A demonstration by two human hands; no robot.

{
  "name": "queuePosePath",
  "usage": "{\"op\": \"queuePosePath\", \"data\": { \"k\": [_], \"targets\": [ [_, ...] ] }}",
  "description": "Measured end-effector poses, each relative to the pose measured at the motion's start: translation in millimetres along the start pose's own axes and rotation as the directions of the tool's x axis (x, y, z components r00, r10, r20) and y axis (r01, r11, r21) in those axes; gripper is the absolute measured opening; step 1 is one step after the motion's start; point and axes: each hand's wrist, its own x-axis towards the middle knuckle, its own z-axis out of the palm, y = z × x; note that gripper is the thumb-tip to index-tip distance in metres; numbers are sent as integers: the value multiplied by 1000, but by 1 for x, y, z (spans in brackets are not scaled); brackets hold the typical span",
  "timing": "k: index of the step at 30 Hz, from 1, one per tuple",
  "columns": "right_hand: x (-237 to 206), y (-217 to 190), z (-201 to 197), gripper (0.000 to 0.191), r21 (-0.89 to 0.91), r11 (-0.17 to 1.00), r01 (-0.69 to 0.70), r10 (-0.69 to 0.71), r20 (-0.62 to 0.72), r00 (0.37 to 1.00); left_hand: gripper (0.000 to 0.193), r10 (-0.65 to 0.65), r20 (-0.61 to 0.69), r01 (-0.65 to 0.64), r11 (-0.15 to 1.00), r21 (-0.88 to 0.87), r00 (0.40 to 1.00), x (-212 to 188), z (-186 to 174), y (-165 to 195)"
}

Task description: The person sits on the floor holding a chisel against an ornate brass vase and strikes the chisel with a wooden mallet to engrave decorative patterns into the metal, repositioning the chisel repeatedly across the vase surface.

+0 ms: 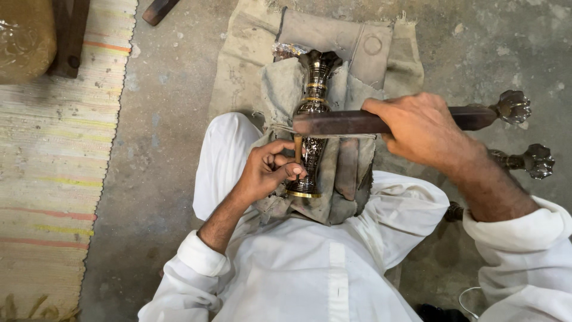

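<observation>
Brass vase [314,107] at frame centre, cradled on padded cloth [345,173] across the lap. Left hand [268,170] pinched shut on small chisel [297,149]; right hand [420,128] clenched round flat wooden mallet [339,122]. Best kept: chisel square to metal, taps light, vase steady.

We have a single view, from a camera worn on the head, looking steeply down over the white-clothed lap at close range onto the concrete floor [167,119], with a striped mat [53,179] along the left edge
</observation>
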Motion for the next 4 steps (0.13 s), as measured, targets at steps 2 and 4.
{"op": "queuePosePath", "data": {
  "k": [2,4],
  "targets": [
    [4,-2,-4,39,91,995,-28,34,-66,997,34,-13,7,13,1000,1,1000,1,-1,0],
    [8,-2,-10,36,188,976,-106,110,-11,994,33,-3,17,3,1000,8,1000,3,0,-1]
  ]
}}
